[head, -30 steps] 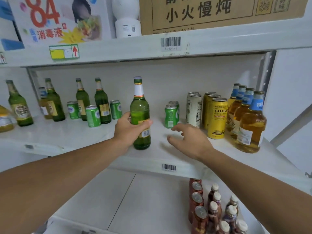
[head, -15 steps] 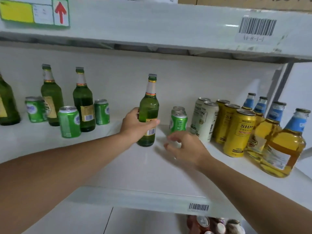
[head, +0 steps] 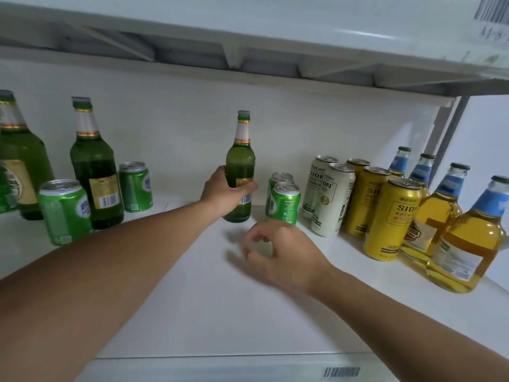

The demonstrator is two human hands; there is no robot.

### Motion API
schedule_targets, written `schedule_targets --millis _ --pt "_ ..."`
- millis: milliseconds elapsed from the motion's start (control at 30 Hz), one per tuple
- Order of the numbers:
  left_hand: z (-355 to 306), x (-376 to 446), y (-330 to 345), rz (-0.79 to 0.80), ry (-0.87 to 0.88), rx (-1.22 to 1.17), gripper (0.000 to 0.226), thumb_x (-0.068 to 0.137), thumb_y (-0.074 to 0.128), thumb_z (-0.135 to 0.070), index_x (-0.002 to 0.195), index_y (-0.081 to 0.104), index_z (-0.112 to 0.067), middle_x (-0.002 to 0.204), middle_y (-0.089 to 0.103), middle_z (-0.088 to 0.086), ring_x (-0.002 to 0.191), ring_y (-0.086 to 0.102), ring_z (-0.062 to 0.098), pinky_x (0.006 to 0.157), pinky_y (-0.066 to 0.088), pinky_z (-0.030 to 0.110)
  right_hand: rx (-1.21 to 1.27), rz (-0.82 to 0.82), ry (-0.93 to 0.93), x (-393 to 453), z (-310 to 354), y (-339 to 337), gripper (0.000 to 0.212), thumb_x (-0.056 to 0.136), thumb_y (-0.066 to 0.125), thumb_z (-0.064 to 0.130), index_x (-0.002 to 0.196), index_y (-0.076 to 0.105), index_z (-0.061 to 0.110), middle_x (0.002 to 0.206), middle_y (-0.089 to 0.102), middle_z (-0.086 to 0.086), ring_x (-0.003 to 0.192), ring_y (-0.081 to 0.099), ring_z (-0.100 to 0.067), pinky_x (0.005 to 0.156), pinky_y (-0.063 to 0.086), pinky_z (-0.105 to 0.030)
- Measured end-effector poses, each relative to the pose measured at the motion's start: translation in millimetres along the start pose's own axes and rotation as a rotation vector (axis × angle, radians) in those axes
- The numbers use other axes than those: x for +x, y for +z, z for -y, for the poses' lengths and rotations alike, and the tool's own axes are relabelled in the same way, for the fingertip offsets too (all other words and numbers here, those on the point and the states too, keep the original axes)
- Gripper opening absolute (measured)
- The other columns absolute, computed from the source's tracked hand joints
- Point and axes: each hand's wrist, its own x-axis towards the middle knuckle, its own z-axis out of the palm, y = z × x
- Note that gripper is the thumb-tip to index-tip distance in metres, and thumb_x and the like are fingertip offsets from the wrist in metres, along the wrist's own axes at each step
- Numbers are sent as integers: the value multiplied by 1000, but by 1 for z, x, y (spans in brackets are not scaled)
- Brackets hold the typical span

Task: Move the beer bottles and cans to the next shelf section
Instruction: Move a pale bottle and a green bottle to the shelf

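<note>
The left hand [head: 224,193] is wrapped around the lower body of a tall green glass beer bottle with a pale neck label [head: 240,172], thumb on the near side and fingers curled over the barcode label, at the centre of the frame. The bottle stands upright, its long axis vertical, its base at or just above the white shelf board [head: 209,293]; whether it rests there or is lifted clear cannot be told. The right hand [head: 283,253] hovers lower and nearer the camera, empty, its fingers loosely curled and half open, blurred. It lies just in front of a pair of short green drink cans [head: 283,201], which stand just right of the held bottle and are the nearest things to it. Farther right in the frame stand two tall white cans [head: 329,195], then tall yellow cans [head: 387,216], then clear bottles of amber drink with blue neck labels [head: 465,235] at the right edge. At the left of the frame stand more green glass bottles [head: 95,172] and green cans [head: 64,210], well apart from the held bottle. Judging by the task, the left hand has the bottle ready to carry sideways, and the relation that matters is that the green cans sit forward and slightly right of the right hand, so that hand is better placed to take one, reaching forward with fingers spread wider around its upright side.
</note>
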Motion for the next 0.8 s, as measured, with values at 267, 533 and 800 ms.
schedule_targets --millis 267,533,800 --pt "0 12 9 39 -32 -42 74 77 91 -55 136 55 -31 122 72 -4 114 69 25 104 56 46 -1 -36 21 4 -7 -9 20 92 68 47 105 73 33 97 59 27 93 53 2 82 48 -24" --pt "1 2 -10 156 -52 99 72 71 96 -54 131 67 -26 125 76 0 115 72 25 106 58 49 -32 -23 66 1 -7 -17 45 83 57 66 111 73 34 107 65 20 95 59 -5 81 49 -28" --pt "16 -76 -79 156 2 424 82 93 82 -46 161 43 -21 160 54 6 141 57 26 115 48 38 15 -1 47 -8 5 -18 69 75 51 74 132 68 37 129 68 11 105 65 -12 90 55 -33"
